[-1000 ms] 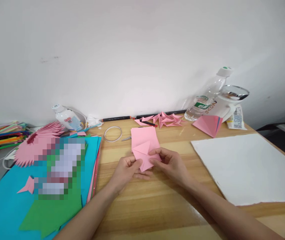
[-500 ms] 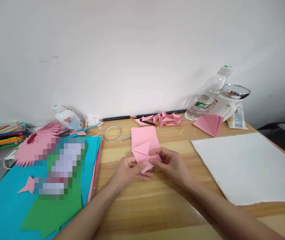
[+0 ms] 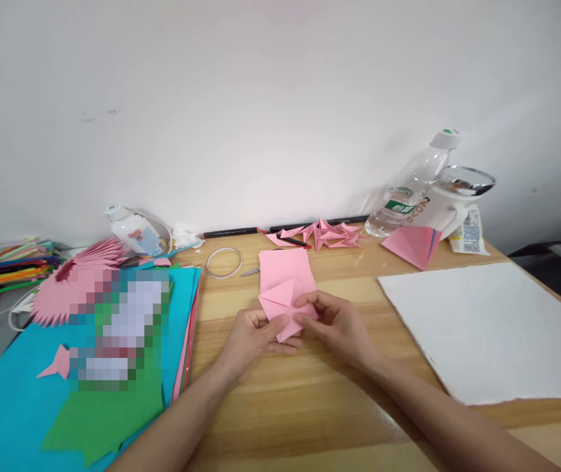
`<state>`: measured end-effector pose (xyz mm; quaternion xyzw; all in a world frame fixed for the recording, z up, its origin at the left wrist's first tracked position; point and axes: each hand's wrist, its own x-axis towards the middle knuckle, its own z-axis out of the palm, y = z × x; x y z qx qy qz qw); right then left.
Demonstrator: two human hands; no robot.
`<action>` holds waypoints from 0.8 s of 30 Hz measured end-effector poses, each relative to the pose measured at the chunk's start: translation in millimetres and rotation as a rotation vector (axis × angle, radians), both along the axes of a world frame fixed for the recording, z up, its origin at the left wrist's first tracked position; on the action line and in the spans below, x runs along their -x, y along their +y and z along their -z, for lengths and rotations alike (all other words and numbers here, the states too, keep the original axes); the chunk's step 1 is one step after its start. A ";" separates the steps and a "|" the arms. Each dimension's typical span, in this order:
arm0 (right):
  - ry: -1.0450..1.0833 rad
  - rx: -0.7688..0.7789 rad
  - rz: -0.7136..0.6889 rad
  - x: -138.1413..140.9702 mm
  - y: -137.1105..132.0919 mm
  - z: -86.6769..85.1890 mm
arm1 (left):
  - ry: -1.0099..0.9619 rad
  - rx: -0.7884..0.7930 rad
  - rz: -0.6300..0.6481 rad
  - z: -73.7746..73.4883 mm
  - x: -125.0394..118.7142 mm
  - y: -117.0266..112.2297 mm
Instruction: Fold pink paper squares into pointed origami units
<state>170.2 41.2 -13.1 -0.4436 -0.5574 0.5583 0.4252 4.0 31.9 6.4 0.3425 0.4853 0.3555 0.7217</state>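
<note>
Between both hands is a small folded sheet of pink origami paper (image 3: 280, 295), with crease lines crossing near its middle. My left hand (image 3: 254, 335) is closed on its lower left side, thumb on top and the other fingers beneath. My right hand (image 3: 336, 322) pinches its right side with thumb and forefinger. Just beyond, a flat pile of pink paper sheets (image 3: 287, 263) lies on the table, partly covered by the folded piece. Folded pink paper pieces (image 3: 329, 234) are heaped farther back by the wall.
At left lie blue sheets (image 3: 14, 393), a green sheet (image 3: 113, 419), and a pink pleated paper ring (image 3: 78, 282). Behind are a roll of tape (image 3: 224, 250) and a white bottle (image 3: 135, 233). A water bottle (image 3: 401, 196), a mug (image 3: 450, 203) and a white board (image 3: 491, 334) occupy the right.
Both hands keep their grip in nearly the same place. The folded paper has flattened slightly, its creased faces showing a little more openly.
</note>
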 end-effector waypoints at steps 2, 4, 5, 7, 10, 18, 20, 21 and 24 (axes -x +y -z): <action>0.008 0.005 -0.002 0.0 0.2 -0.3 | -0.006 -0.011 0.004 1.1 0.4 -0.2; 0.011 0.004 -0.003 0.0 0.1 -0.5 | -0.007 -0.021 0.007 2.2 0.4 -0.5; 0.009 0.001 -0.002 0.0 0.0 -0.5 | -0.005 -0.024 0.008 2.5 0.3 -0.5; 0.001 -0.005 -0.001 0.1 -0.4 -0.5 | 0.002 -0.024 0.002 2.5 -0.4 -0.5; -0.007 -0.010 -0.009 0.7 -1.1 -0.4 | 0.018 -0.028 -0.013 1.2 -2.2 -0.6; 0.190 -0.002 -0.064 1.4 0.4 3.0 | 0.054 -0.151 -0.064 4.4 -2.0 0.3; 0.246 0.009 -0.081 1.1 1.2 3.3 | 0.051 -0.172 -0.077 6.4 -0.7 1.2; 0.272 0.020 -0.093 0.9 1.6 3.2 | 0.049 -0.180 -0.084 7.0 -0.1 1.6; 0.329 0.050 -0.118 0.2 2.4 2.4 | 0.055 -0.200 -0.107 6.9 1.0 2.7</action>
